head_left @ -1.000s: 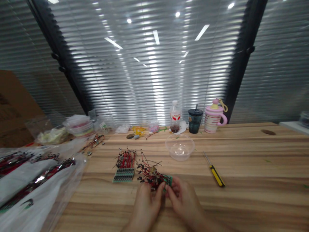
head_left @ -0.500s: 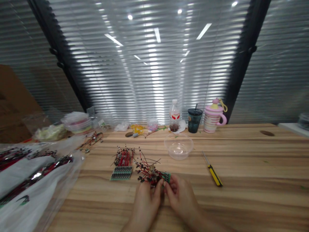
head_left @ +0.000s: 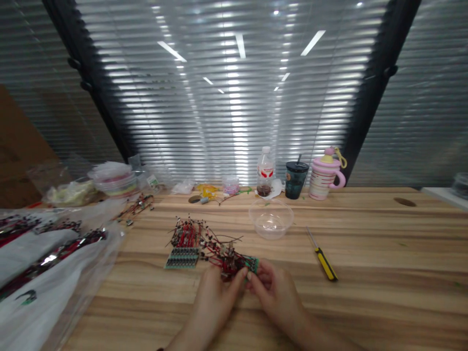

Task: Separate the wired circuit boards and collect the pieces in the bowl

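Both my hands are closed on one green circuit board panel with many red and black wires fanning out to the left. My left hand grips it from the wire side, its thumb near the board's lower edge. My right hand pinches the board's right end between thumb and fingers. The fingertips under the board are partly hidden. Just left of the held bundle, a second wired circuit board panel lies flat on the table, its red wires pointing away from me.
Right of my hands lies a yellow and black screwdriver. A clear plastic bowl stands ahead. Farther back are a bottle, a dark cup and a pink mug. Plastic bags of wired boards cover the left side.
My left hand has shifted slightly left and up along the wires, and the bundle has moved a little. My right hand keeps its pinch. The view has shifted slightly.
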A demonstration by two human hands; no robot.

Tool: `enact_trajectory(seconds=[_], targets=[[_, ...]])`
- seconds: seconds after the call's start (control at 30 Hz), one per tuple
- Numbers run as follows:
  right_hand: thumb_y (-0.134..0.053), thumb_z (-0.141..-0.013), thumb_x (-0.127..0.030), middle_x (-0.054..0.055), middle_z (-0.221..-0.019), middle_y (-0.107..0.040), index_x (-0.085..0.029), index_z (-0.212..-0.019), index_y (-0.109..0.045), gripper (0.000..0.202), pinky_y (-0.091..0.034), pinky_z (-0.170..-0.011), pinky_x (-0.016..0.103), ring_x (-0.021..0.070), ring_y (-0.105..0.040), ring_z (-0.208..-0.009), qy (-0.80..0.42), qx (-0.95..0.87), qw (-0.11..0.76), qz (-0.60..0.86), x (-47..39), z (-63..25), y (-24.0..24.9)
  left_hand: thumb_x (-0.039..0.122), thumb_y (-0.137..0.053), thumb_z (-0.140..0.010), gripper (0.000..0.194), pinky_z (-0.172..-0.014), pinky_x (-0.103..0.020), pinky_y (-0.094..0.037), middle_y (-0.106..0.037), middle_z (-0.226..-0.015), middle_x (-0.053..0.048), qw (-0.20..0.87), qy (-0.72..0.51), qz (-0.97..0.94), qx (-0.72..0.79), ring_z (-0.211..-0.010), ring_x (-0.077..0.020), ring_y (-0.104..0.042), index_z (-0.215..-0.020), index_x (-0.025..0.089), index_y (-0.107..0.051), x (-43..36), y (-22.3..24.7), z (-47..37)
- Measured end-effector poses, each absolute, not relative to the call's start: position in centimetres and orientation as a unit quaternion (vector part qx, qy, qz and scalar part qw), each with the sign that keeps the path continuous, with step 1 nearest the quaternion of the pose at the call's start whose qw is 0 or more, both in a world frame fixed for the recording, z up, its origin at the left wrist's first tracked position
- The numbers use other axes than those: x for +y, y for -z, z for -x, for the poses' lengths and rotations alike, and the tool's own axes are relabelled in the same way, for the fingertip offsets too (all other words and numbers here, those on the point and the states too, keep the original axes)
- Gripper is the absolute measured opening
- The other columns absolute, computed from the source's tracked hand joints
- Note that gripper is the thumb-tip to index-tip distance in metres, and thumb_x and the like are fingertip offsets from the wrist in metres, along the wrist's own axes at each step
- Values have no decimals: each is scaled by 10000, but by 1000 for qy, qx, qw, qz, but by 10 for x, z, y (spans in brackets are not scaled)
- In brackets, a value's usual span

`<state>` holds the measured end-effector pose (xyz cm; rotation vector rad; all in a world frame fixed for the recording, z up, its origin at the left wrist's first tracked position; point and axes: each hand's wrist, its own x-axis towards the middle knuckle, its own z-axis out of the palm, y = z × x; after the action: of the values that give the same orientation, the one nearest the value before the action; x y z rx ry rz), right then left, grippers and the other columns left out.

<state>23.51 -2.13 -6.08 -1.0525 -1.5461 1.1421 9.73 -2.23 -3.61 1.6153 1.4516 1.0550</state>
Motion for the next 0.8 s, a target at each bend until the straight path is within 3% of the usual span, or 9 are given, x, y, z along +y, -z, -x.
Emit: enact_trajectory(seconds=[0.17,0.37,0.5,0.8], targets=[[-601,-787,-410,42,-708,-625,-115,-819,-624,298,-442,-542,209,121,-577,-616,-546,-604,433,387,-24,-242,56,314,-679,-681,255,-736,-273,-527,-714,-855,-101,504,-429,-548,513,-793,-196,-657,-816,103,-633,-23,28,-83],[-652,-751,-430,33,-687,-634,-110,-884,-626,347,-449,-545,200,90,-565,-573,-634,-546,412,362,-24,-252,56,207,-689,-660,215,-754,-280,-504,-705,-870,-90,604,-364,-539,460,-780,-169,-639,-836,98,-632,-24,17,-79],[-681,-738,-393,54,-665,-662,-93,-834,-638,318,-467,-540,207,99,-598,-552,-694,-493,411,326,-23,-253,52,138,-722,-622,302,-747,-237,-491,-702,-927,-85,627,-400,-516,424,-823,-151,-639,-905,103,-622,-24,14,-79],[-664,-782,-283,93,-804,-689,-100,-921,-674,230,-486,-621,203,95,-638,-647,-767,-443,397,239,-21,-256,48,159,-738,-637,246,-698,-193,-481,-720,-862,-60,644,-390,-511,415,-743,-112,-635,-867,111,-664,-23,6,-73]])
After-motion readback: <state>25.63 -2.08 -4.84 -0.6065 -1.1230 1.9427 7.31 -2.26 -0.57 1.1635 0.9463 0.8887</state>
